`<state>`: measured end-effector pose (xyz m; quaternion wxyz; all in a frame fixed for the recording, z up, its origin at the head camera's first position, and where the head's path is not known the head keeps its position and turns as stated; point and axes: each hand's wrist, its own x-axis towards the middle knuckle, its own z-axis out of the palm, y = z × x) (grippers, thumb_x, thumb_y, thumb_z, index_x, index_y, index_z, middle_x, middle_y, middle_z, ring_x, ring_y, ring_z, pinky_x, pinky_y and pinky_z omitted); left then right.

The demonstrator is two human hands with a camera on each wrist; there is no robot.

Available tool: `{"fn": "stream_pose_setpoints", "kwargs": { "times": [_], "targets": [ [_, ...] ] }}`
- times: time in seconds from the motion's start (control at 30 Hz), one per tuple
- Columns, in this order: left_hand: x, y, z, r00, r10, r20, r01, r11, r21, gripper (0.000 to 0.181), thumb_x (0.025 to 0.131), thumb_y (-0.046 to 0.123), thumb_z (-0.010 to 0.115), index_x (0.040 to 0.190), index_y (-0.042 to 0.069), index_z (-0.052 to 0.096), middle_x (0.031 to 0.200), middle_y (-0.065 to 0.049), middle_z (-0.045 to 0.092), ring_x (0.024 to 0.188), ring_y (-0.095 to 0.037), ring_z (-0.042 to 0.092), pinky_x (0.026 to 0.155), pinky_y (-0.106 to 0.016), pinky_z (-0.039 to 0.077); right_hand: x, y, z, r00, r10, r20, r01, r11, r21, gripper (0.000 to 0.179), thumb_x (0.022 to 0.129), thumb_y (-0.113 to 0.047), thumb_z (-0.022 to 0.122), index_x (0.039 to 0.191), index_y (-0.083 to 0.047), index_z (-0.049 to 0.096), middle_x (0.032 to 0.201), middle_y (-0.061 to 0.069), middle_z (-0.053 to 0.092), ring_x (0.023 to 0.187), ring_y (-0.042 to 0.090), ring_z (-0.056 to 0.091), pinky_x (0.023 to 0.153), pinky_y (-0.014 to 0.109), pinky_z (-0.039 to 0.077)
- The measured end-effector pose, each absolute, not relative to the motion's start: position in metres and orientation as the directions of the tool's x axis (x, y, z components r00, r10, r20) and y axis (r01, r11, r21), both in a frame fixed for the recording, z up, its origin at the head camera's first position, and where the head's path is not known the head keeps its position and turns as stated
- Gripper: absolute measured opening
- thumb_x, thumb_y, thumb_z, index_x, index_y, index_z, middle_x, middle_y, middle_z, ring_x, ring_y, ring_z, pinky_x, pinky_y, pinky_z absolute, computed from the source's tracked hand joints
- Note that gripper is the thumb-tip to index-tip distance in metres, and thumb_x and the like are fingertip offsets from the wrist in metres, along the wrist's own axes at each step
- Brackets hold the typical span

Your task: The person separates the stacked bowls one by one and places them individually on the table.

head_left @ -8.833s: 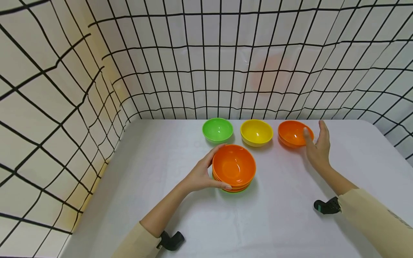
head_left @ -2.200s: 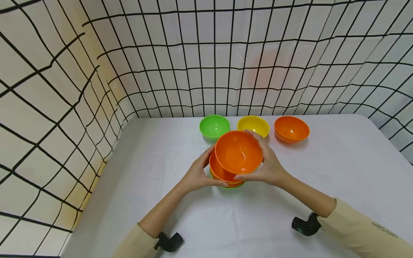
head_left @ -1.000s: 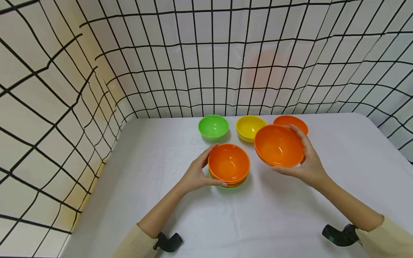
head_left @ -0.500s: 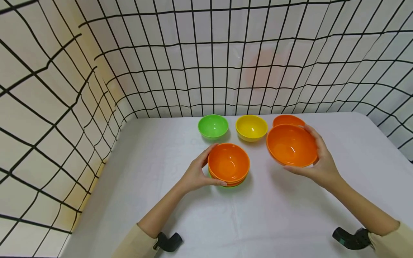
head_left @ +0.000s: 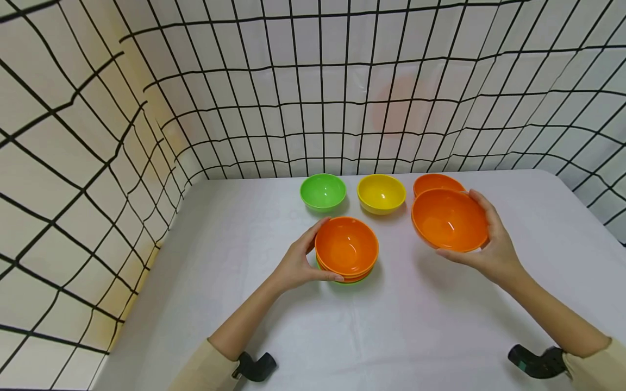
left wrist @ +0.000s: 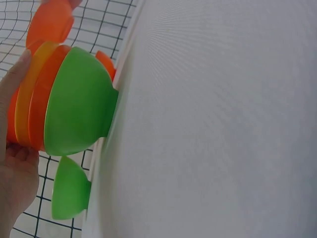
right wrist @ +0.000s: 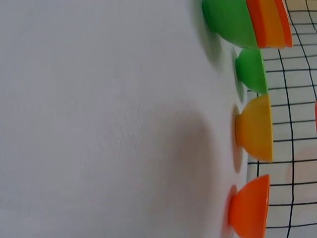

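My left hand grips the side of a bowl stack on the table, thumb at the near side. The stack has an orange bowl on top, then yellow and orange ones, and a green bowl at the bottom. My right hand holds another orange bowl by its right side, raised above the table and tipped towards me. In the head view it partly covers an orange bowl on the table at the back.
At the back stand a green bowl and a yellow bowl, in a row with the orange one. A black wire grid rises behind the white-covered table and along its left side.
Earlier my right hand was at the back orange bowl, then held an orange bowl over the stack. Since then it has carried that bowl to the right. My left hand has stayed on the stack.
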<state>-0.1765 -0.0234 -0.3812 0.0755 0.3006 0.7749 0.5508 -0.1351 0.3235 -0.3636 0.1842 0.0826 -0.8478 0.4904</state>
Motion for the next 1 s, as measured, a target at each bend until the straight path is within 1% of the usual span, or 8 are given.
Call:
{"fn": "stream_pose_setpoints", "kwargs": {
  "times": [0.2,0.33,0.43,0.6,0.77,0.93,1.0],
  "targets": [
    [-0.176,-0.023,-0.381,-0.810,0.547,0.210,0.379,0.217,0.900,0.103,0.062,0.009,0.085,0.145,0.008,0.025,0.144,-0.010,0.036,0.132,-0.021,0.036,0.108,-0.034,0.031,-0.139,0.342,-0.365,-0.920,0.080,0.384,-0.291,0.517,-0.805,0.104,0.063,0.012,0.076,0.146,-0.016,0.021,0.140,0.000,0.036,0.115,0.002,0.035,0.079,0.000,0.041],
    [-0.176,-0.024,-0.381,-0.809,0.548,0.212,0.381,0.213,0.900,0.103,0.062,0.008,0.085,0.145,0.008,0.025,0.144,-0.011,0.037,0.132,-0.022,0.037,0.108,-0.033,0.031,-0.143,0.355,-0.368,-0.917,0.126,0.378,-0.266,0.513,-0.816,0.098,0.067,0.009,0.076,0.146,-0.017,0.023,0.142,0.002,0.035,0.118,0.005,0.035,0.077,-0.001,0.040],
    [-0.176,-0.024,-0.382,-0.807,0.550,0.215,0.381,0.208,0.901,0.103,0.062,0.008,0.085,0.145,0.007,0.025,0.144,-0.011,0.037,0.132,-0.022,0.037,0.109,-0.033,0.031,-0.145,0.364,-0.367,-0.920,0.159,0.359,-0.225,0.536,-0.814,0.096,0.070,0.005,0.075,0.146,-0.019,0.022,0.144,0.002,0.032,0.122,0.008,0.033,0.077,-0.002,0.039],
    [-0.177,-0.024,-0.382,-0.810,0.546,0.214,0.381,0.213,0.900,0.103,0.062,0.008,0.085,0.145,0.008,0.026,0.144,-0.010,0.036,0.132,-0.021,0.036,0.108,-0.033,0.032,-0.148,0.376,-0.363,-0.925,0.209,0.316,-0.141,0.586,-0.798,0.095,0.075,-0.002,0.074,0.147,-0.025,0.017,0.147,-0.002,0.027,0.124,0.007,0.030,0.077,-0.004,0.036],
    [-0.177,-0.024,-0.382,-0.808,0.549,0.214,0.382,0.212,0.900,0.102,0.062,0.009,0.085,0.145,0.008,0.025,0.145,-0.010,0.036,0.133,-0.021,0.036,0.108,-0.033,0.031,-0.155,0.396,-0.364,-0.921,0.289,0.260,-0.044,0.588,-0.808,0.090,0.081,-0.012,0.070,0.148,-0.027,0.011,0.150,-0.002,0.022,0.131,0.013,0.025,0.081,-0.004,0.034],
    [-0.177,-0.023,-0.382,-0.808,0.549,0.212,0.381,0.212,0.900,0.103,0.062,0.009,0.085,0.145,0.008,0.025,0.145,-0.009,0.036,0.133,-0.021,0.035,0.109,-0.033,0.031,-0.160,0.412,-0.365,-0.915,0.339,0.218,0.029,0.594,-0.804,0.089,0.083,-0.019,0.069,0.148,-0.030,0.009,0.152,-0.002,0.018,0.134,0.014,0.022,0.086,-0.002,0.032],
    [-0.177,-0.023,-0.382,-0.810,0.548,0.208,0.379,0.218,0.899,0.103,0.062,0.010,0.085,0.145,0.008,0.025,0.145,-0.009,0.035,0.133,-0.021,0.035,0.109,-0.033,0.031,-0.161,0.417,-0.365,-0.913,0.348,0.212,0.042,0.597,-0.801,0.089,0.083,-0.019,0.069,0.148,-0.030,0.009,0.152,-0.002,0.017,0.133,0.014,0.022,0.086,-0.002,0.032]
  ]
}}
